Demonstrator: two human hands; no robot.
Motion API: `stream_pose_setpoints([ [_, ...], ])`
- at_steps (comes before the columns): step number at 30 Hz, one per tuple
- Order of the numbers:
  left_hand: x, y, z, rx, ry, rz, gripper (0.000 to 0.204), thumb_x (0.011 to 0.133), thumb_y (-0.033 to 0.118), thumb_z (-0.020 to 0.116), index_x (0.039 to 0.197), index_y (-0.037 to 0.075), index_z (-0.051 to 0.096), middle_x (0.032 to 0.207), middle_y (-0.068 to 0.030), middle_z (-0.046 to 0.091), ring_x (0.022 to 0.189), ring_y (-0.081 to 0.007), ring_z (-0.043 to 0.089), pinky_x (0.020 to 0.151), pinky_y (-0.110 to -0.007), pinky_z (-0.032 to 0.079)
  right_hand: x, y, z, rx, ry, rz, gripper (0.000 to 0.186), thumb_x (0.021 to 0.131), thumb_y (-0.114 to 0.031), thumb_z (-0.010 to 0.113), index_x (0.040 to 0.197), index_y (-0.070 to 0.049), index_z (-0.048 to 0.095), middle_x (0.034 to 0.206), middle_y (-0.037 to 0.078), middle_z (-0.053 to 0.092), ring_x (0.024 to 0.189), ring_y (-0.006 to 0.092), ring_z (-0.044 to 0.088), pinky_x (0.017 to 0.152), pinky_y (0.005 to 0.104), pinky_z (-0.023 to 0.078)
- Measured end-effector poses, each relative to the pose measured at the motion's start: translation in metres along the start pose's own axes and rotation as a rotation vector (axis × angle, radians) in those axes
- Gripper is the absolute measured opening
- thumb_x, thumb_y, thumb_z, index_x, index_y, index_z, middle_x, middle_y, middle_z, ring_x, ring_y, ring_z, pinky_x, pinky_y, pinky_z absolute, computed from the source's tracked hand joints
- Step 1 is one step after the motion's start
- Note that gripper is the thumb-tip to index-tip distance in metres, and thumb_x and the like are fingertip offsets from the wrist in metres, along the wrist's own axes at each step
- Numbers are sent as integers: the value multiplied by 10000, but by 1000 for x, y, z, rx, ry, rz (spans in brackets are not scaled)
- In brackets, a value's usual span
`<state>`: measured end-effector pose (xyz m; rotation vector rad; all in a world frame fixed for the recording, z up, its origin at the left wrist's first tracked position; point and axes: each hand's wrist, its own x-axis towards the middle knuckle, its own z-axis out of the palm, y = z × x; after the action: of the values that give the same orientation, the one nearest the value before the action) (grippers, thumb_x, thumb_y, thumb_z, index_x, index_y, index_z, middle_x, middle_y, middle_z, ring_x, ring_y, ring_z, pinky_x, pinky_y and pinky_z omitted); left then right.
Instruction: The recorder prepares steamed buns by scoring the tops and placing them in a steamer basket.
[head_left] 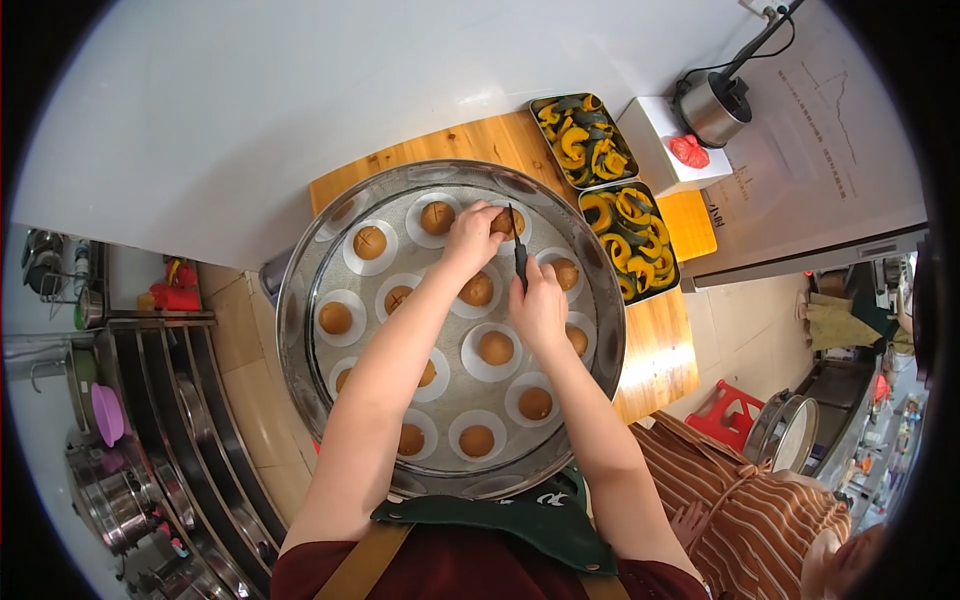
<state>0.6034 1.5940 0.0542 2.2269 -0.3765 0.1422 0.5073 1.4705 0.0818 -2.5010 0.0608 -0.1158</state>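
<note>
Brown ball (504,220) under a black-handled knife (519,252), toward the far side of a round metal steamer (295,320).

Round and golden brown in the ball's case, lying on a white paper disc (528,222) slightly right of the steamer's middle; partly hidden on the left, with any cuts in the top too small to make out. Narrow and dark in the knife's case, with the blade pointing far and passing over the ball, contact unclear from above; black handle toward the near side, gripped and partly covered at the near end.
</note>
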Motion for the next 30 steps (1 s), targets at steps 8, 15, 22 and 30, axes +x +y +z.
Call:
stream_pose_setpoints([
  [8,0,-2,6,9,44,-34,332,622,-19,658,950,-32,612,944,-162,591,867,-333,575,766,-353,468,-15,-5,-1,17,-20,64,369,772,-129,552,1104,27,512,857,199,552,758,376,573,661,430,467],
  [15,-10,-10,2,6,22,-89,451,653,-12,656,1093,-8,558,1011,-166,582,860,-285,595,767,-338,471,-26,-14,-32,85,98,11,423,786,-159,551,1149,46,484,920,199,549,754,367,580,650,431,470],
  [22,-45,-6,-45,-41,-64,-102,259,701,-24,579,955,-7,624,934,-159,615,872,-321,585,766,-366,471,-72,-23,-31,15,-3,-34,425,779,-201,544,1131,32,495,867,170,573,691,341,594,600,425,482],
  [30,-94,8,-49,-89,-151,-66,368,673,-22,630,1038,-10,586,1078,-163,571,978,-321,551,828,-360,456,-95,-43,1,14,-91,48,460,785,-176,524,1158,82,447,922,212,561,722,371,592,626,436,482],
])
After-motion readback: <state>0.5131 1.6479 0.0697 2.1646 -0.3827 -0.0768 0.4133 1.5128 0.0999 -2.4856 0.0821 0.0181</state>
